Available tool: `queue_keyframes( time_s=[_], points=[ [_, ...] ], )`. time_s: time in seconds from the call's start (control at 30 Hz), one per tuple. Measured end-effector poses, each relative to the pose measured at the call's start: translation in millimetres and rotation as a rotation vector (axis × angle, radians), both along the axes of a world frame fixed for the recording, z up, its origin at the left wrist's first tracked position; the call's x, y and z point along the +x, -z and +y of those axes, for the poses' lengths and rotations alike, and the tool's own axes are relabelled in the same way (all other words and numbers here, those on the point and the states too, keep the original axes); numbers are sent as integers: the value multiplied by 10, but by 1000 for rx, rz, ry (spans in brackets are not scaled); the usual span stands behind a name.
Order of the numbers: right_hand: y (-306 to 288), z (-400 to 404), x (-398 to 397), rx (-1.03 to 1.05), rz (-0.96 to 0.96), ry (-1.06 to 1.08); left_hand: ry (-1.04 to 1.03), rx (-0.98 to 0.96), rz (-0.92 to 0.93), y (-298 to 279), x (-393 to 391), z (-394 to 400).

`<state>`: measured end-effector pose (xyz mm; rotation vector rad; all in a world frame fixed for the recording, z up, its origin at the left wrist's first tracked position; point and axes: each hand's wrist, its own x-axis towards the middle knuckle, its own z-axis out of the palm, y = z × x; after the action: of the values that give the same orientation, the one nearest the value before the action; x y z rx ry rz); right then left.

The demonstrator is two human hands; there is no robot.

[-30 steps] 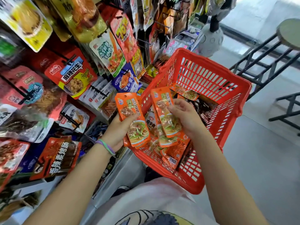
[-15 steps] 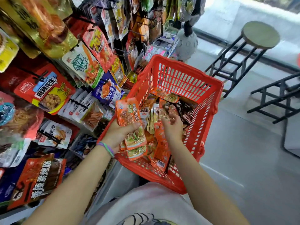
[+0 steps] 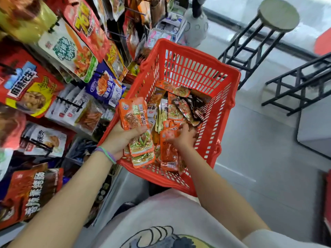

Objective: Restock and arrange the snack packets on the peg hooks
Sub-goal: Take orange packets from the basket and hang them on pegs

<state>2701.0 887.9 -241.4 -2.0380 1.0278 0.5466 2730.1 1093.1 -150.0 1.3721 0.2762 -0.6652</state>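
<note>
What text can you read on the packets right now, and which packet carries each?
"麻辣花生": red and yellow peanut packet hanging at left.
"香辣素烤肠": red and brown packet at lower left.
"辣白菜", probably, partly blurred: blue packet beside the red basket.
Too blurred or small to read: the orange packets gripped by the left hand, the loose packets in the basket, and the other hanging packets.

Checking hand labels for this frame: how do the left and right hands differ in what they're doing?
The left hand grips a stack of orange packets, lifted at the near-left rim of the red basket; the right hand reaches down inside the basket onto the loose packets. The left wrist wears a purple and green band; the right wrist is bare. Whether the right hand has pinched a packet cannot be told. Both hands are bare and over the basket.
</note>
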Motion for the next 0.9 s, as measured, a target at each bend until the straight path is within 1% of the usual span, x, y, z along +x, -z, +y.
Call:
queue_keyframes(
  time_s=[0.13, 0.23, 0.3, 0.37, 0.47, 0.6, 0.67, 0.77, 0.9],
  points=[
    [15, 87, -60, -14, 1, 13, -13, -10, -3, 30, -1, 22],
    [47, 101, -18, -54, -82, 4, -27, -11, -3, 34, 12, 34],
    [59, 139, 43, -71, -152, -39, -24, -3, -9, 39, 20, 37],
    [58, 179, 114, -103, -177, -127, -21, -7, -14, 41, 17, 38],
    [23, 105, 229, -108, -131, -275, -17, -42, -17, 44, 10, 50],
    [-140, -126, 359, 15, -47, -341, -26, -52, 1, 56, 15, 68],
    [-215, -173, 388, 51, -10, -407, -26, -51, -3, 57, -2, 70],
    [-258, -156, 395, 36, 31, -527, -16, -36, -35, 29, -22, 82],
    [-189, -99, 294, 10, 42, -417, -24, 11, -111, -115, -12, 100]
  ],
)
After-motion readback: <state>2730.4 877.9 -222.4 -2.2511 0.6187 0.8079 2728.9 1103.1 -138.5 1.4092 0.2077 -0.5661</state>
